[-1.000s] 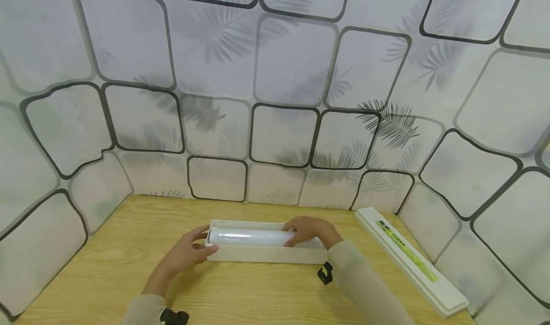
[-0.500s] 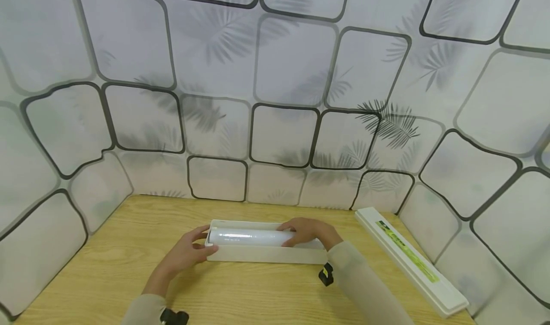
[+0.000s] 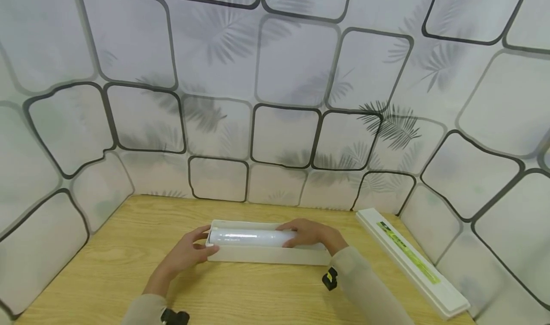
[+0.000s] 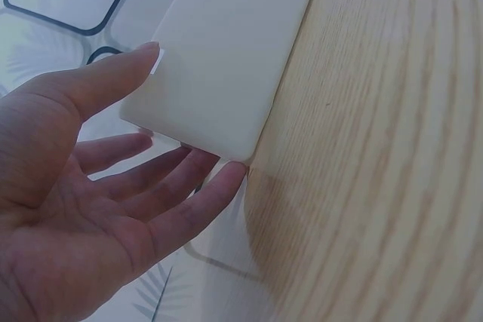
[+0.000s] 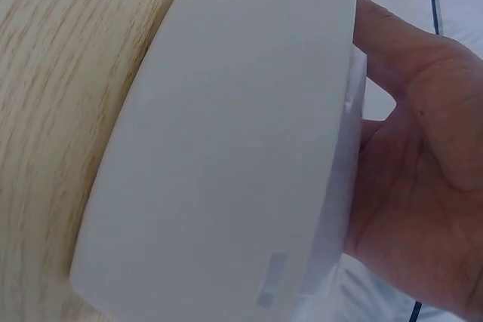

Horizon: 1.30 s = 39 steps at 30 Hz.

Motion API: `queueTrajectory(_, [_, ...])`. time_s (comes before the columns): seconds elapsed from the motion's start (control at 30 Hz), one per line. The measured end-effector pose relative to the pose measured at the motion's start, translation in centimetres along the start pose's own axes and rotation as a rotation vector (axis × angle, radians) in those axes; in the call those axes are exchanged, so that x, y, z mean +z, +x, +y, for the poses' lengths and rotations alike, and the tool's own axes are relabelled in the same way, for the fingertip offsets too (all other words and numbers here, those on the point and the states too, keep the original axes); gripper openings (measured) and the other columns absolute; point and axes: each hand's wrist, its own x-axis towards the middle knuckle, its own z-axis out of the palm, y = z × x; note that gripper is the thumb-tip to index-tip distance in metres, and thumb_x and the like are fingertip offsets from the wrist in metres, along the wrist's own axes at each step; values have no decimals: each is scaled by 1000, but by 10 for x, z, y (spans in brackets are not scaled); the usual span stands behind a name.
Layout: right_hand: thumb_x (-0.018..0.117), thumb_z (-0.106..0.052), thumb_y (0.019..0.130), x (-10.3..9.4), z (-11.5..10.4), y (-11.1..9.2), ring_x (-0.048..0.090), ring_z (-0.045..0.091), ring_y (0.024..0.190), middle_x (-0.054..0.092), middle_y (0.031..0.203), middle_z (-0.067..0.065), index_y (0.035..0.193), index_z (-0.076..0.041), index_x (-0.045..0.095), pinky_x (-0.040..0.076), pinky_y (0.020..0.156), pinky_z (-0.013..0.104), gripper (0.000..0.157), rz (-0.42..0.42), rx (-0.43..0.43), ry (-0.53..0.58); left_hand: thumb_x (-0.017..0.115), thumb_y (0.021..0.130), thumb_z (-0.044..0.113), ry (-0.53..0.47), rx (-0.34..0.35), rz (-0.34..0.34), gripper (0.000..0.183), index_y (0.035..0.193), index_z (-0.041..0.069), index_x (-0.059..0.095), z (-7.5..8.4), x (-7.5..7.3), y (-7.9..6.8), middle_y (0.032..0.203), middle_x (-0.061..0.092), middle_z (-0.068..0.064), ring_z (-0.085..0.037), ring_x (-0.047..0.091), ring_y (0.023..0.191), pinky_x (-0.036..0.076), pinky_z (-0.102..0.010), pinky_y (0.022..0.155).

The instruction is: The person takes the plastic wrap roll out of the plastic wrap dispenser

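Observation:
A long white box (image 3: pixel 268 256) lies on the wooden table in the head view, its top uncovered. Inside it is a shiny roll of plastic wrap (image 3: pixel 249 237). My left hand (image 3: pixel 187 253) holds the box's left end, thumb on the front corner and fingers around the end; the left wrist view shows the thumb (image 4: pixel 143 58) at the upper edge and fingertips against the end wall. Reaching over the box from the right, my right hand (image 3: pixel 307 233) grips the roll's right part between thumb and fingers. In the right wrist view the box wall (image 5: pixel 219 126) hides the fingertips.
A long white lid (image 3: pixel 408 263) with a green label lies slantwise on the table (image 3: pixel 240 291) at the right. Patterned walls (image 3: pixel 283 134) with rounded frames and leaf prints enclose the table's back and sides. A black strap device (image 3: pixel 330 278) sits on the right wrist.
My right wrist has shifted slightly right and lower, its fingers staying on the roll. The left hand, box and lid look unchanged.

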Motion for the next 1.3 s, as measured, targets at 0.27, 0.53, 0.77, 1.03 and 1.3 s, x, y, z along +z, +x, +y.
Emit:
queueTrajectory(0.27, [69,-33,100,-4,-4,-6,54,38,139,56,152,17,149,-8,55,44,114,56,57,43,-94,3,75,96,23,0,-8,13,81,159,-2,30,0,-1,2,156,39,-37,-37,66,120,61,-42,90])
queueTrajectory(0.53, [70,-31,99,-5,-6,-13,59,35,134,59,149,16,148,-9,57,49,110,52,56,111,-121,3,75,96,25,-1,-18,8,81,159,-2,30,1,-1,1,156,39,-36,-36,65,120,61,-43,90])
queueTrajectory(0.77, [71,-35,98,-12,-9,-20,60,31,133,60,149,12,148,-13,58,51,108,47,56,157,-113,23,73,98,25,4,14,-11,82,159,-5,27,1,-3,1,155,38,-38,-38,66,121,61,-39,87])
queueTrajectory(1.03, [70,-36,98,-19,-12,-35,57,34,138,59,150,12,148,-10,57,48,111,54,58,185,-125,43,73,98,24,-3,16,-11,82,159,-6,27,-1,-5,1,154,38,-39,-39,66,120,61,-41,87])
queueTrajectory(1.3, [69,-41,98,-17,-5,-49,63,25,127,62,147,8,147,-13,59,53,103,40,57,232,-108,2,75,97,24,-17,-9,7,83,159,-4,28,-3,-2,0,154,39,-38,-41,65,120,61,-42,88])
